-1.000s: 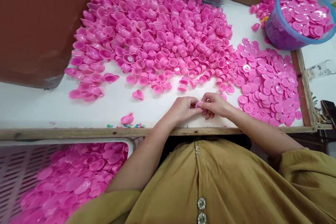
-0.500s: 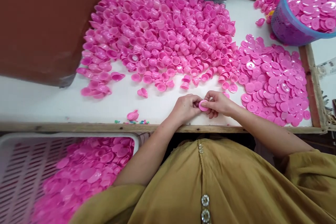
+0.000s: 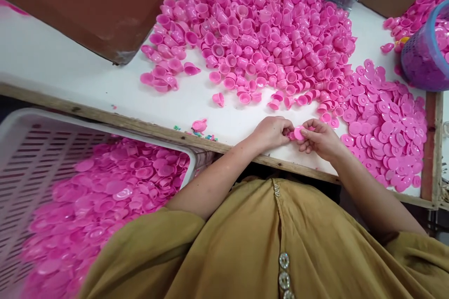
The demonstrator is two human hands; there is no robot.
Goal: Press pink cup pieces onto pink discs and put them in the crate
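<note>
Over the front of the white table, my left hand and my right hand meet at the fingertips. Pinched in my right thumb and fingers is a pink toy saucer, a small round plastic disc. My left fingers are closed on a small pink plastic piece, mostly hidden by the fingers and the saucer. Beyond my hands spreads a large heap of pink toy cups. Loose pink saucers lie piled to the right of my right hand.
A white slatted crate full of pink pieces stands below the table's wooden edge at left. A brown box stands at the back left, a blue basket at the right. A pink toy teapot lies near colourful scraps.
The view has swung, so the table appears tilted and shifted right, with more of the crate showing. My hands still meet at the saucer, which now shows beside a pink piece at my left fingertips.
</note>
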